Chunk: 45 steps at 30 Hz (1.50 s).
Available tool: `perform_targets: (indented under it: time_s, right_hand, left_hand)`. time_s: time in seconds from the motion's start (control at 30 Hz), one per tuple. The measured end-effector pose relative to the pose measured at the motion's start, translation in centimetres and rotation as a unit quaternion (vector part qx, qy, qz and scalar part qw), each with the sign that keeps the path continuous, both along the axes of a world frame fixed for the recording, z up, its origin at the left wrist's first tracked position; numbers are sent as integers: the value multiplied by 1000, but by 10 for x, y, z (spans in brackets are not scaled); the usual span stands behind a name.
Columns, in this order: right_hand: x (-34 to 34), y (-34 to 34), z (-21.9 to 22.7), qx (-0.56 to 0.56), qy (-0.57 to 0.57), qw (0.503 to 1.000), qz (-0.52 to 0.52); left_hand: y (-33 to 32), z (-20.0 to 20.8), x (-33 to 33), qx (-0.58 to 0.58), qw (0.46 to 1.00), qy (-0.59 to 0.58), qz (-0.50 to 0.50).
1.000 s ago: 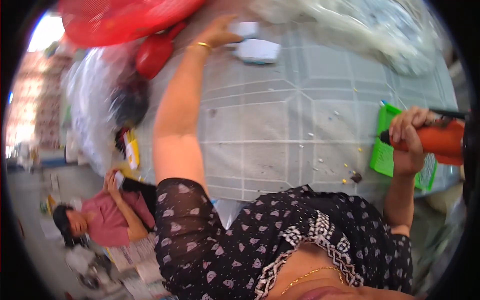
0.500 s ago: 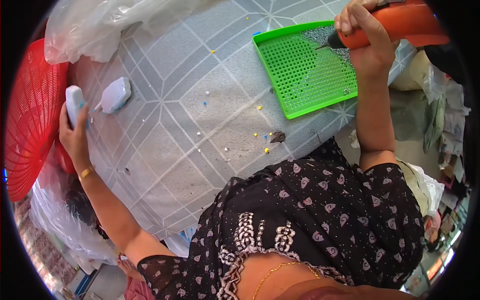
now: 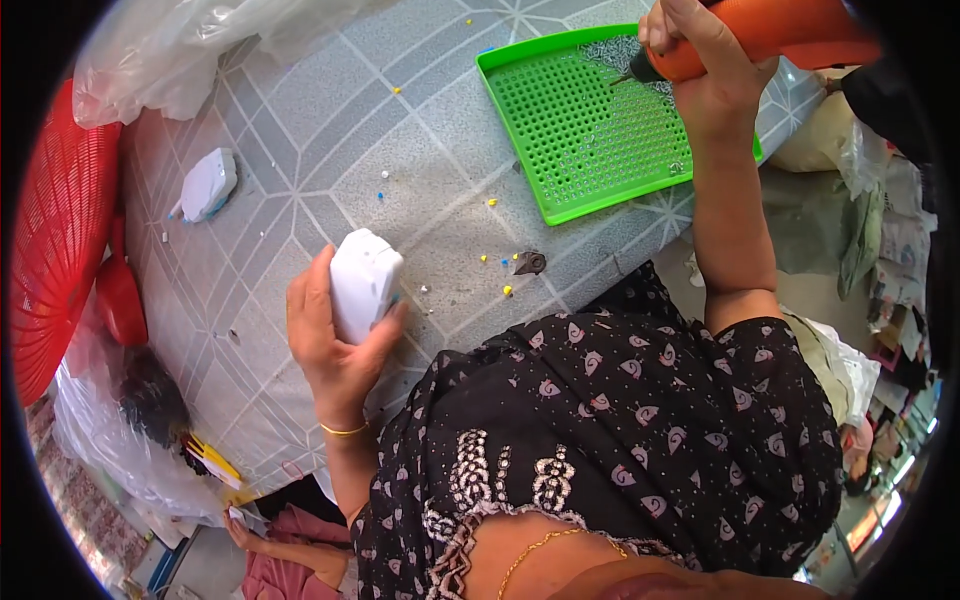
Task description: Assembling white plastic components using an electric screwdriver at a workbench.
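My left hand (image 3: 340, 350) is closed round a white plastic casing (image 3: 364, 280) with clipped corners, held over the near middle of the table. In my right hand (image 3: 722, 85) is an orange power screwdriver (image 3: 780, 38), its thin dark bit pointing left. That bit hovers over the green perforated tray (image 3: 565, 140), which holds small silver screws standing in many of its holes. Loose screws (image 3: 618, 52) are heaped along the tray's far side. A second white casing (image 3: 208, 184) with some blue at its edge lies on the table at the left.
Small yellow, blue and white bits are scattered over the grey patterned tabletop (image 3: 330, 130). A dark metal piece (image 3: 530, 263) lies below the tray. Red plastic baskets (image 3: 60, 250) stand at the left edge, clear plastic sheeting (image 3: 160, 60) at the far left. Another person's arm (image 3: 285, 550) shows lower left.
My left hand has brought the white casing from beside the red basket rightward and nearer to me. My right hand still holds the screwdriver over the tray. The whole view has shifted slightly.
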State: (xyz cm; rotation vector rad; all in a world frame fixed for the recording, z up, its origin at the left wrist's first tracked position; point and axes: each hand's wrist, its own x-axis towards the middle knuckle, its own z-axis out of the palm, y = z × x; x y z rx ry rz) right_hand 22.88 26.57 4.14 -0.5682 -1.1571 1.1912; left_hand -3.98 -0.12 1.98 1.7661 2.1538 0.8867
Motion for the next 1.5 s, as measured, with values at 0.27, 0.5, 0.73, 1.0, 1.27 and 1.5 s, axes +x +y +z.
perform_targets:
  time_s: [0.27, 0.5, 0.73, 1.0, 1.27, 1.5]
  right_hand:
    - [-7, 28, -39, 35, 394, 882, 257]
    - [-8, -1, 6, 28, -36, 998, -32]
    - [-5, -7, 20, -3, 9, 1000, 5]
    - [-39, -54, 48, 65, -17, 979, 190]
    - [-89, -99, 49, -7, -27, 965, 261]
    - [-105, -99, 39, -2, -29, 956, 293]
  left_hand:
    - [10, -6, 6, 1, 998, 52, -28]
    - [16, -3, 20, -1, 996, 79, -50]
    - [20, -9, 32, -5, 994, 100, -48]
    - [22, -22, 34, 34, 994, 100, -30]
    - [17, -30, 29, 63, 993, 95, -26]
    - [18, -24, 30, 72, 994, 85, -17]
